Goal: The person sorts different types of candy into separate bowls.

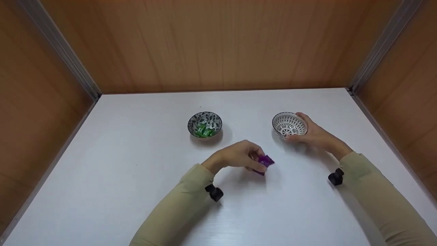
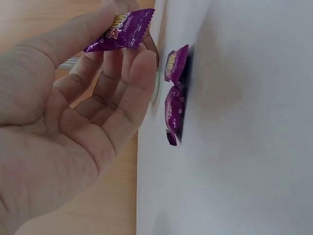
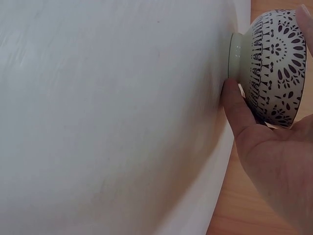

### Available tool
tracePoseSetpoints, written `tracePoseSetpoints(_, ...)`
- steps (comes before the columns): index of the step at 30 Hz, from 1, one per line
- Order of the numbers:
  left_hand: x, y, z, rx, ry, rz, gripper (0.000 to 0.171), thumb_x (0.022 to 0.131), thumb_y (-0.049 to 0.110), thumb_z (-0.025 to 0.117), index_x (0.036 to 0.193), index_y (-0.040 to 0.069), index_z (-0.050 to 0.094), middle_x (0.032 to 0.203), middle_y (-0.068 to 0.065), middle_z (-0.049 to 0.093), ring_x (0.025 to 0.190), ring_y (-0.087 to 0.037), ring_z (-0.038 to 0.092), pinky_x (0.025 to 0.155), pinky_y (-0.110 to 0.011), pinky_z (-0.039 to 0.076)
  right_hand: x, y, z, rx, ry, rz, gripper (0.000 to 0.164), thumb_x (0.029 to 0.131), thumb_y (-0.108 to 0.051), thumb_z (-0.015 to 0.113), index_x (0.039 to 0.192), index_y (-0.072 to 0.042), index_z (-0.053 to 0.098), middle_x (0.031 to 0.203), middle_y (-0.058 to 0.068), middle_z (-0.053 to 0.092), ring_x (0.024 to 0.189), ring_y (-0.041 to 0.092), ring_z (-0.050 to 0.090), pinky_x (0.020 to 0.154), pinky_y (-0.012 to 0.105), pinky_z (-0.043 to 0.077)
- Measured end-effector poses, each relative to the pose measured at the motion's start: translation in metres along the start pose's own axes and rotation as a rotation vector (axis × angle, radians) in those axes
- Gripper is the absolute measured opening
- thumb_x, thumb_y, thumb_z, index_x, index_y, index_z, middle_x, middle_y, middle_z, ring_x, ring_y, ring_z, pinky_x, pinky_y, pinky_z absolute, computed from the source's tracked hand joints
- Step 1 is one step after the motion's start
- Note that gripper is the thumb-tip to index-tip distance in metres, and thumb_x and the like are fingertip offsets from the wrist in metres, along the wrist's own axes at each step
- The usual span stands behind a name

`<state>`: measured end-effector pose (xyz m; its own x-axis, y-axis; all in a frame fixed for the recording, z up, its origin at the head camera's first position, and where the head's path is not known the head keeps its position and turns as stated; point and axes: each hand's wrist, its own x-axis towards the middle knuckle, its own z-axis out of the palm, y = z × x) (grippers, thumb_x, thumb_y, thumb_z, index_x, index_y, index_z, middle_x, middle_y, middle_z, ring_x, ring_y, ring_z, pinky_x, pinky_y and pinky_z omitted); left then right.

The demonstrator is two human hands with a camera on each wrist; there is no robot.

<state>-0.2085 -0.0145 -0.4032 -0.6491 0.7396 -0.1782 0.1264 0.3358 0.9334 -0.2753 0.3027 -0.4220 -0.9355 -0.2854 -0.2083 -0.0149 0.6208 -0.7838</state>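
Observation:
Between thumb and fingers, my left hand (image 1: 240,155) pinches a purple wrapped candy (image 2: 122,32) just above the white table. Two more purple candies, an upper one (image 2: 178,63) and a lower one (image 2: 174,111), lie close together on the tabletop under that hand. On the right, my right hand (image 1: 315,135) grips the side of a small black-and-white patterned bowl (image 1: 289,123). This bowl is upright, and no candy shows inside it. In the right wrist view one finger touches the bowl near its foot (image 3: 236,58); the other fingers are mostly out of frame.
A second patterned bowl (image 1: 205,117), with several green wrapped candies (image 1: 204,131) in it, stands left of the gripped bowl. The white table (image 1: 112,153) is bounded by wooden panels at the back (image 1: 218,44) and on both sides.

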Motion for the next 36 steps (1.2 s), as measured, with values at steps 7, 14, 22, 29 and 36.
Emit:
tracePoseSetpoints(7, 0.017, 0.012, 0.008, -0.081, 0.107, 0.029, 0.020, 0.086, 0.016, 0.084, 0.102, 0.010, 0.075, 0.095, -0.004, 0.070, 0.080, -0.021, 0.072, 0.077, -0.042, 0.061, -0.001, -0.001, -0.001, -0.017, -0.013, 0.029, 0.124, 0.081, -0.056, 0.081, 0.163, -0.027, -0.006, 0.163, 0.018, 0.022, 0.149, 0.040, 0.019, 0.117, 0.068, 0.012)
tracePoseSetpoints(14, 0.041, 0.026, 0.011, -0.148, 0.257, 0.081, 0.021, 0.085, 0.018, 0.085, 0.100, 0.010, 0.074, 0.097, -0.008, 0.068, 0.081, -0.020, 0.072, 0.078, -0.042, 0.061, 0.000, 0.002, -0.001, -0.004, -0.025, 0.012, 0.122, 0.083, -0.055, 0.080, 0.163, -0.024, -0.006, 0.166, 0.017, 0.014, 0.149, 0.042, 0.020, 0.117, 0.068, 0.013)
tracePoseSetpoints(22, 0.069, 0.036, 0.004, -0.281, 0.391, 0.010, 0.022, 0.084, 0.012, 0.085, 0.101, 0.004, 0.073, 0.094, -0.008, 0.070, 0.082, -0.018, 0.072, 0.073, -0.033, 0.061, 0.001, 0.002, 0.000, -0.005, -0.025, 0.003, 0.119, 0.085, -0.055, 0.078, 0.163, -0.023, -0.006, 0.166, 0.018, 0.013, 0.149, 0.042, 0.019, 0.117, 0.067, 0.015)
tracePoseSetpoints(29, 0.082, 0.039, -0.001, -0.287, 0.447, -0.070, 0.019, 0.087, 0.002, 0.079, 0.105, 0.002, 0.072, 0.095, -0.006, 0.071, 0.084, -0.017, 0.070, 0.073, -0.028, 0.060, 0.000, 0.003, 0.001, 0.019, -0.025, 0.016, 0.123, 0.082, -0.056, 0.080, 0.163, -0.025, -0.007, 0.166, 0.015, 0.015, 0.147, 0.038, 0.024, 0.118, 0.063, 0.018)
tracePoseSetpoints(36, 0.090, 0.041, -0.001, -0.313, 0.457, -0.034, 0.027, 0.089, 0.000, 0.074, 0.115, -0.005, 0.069, 0.098, -0.007, 0.068, 0.087, -0.018, 0.069, 0.075, -0.029, 0.061, -0.002, 0.003, 0.000, 0.080, -0.036, -0.011, 0.122, 0.083, -0.049, 0.082, 0.163, -0.024, -0.005, 0.163, 0.015, 0.020, 0.144, 0.034, 0.027, 0.118, 0.057, 0.017)
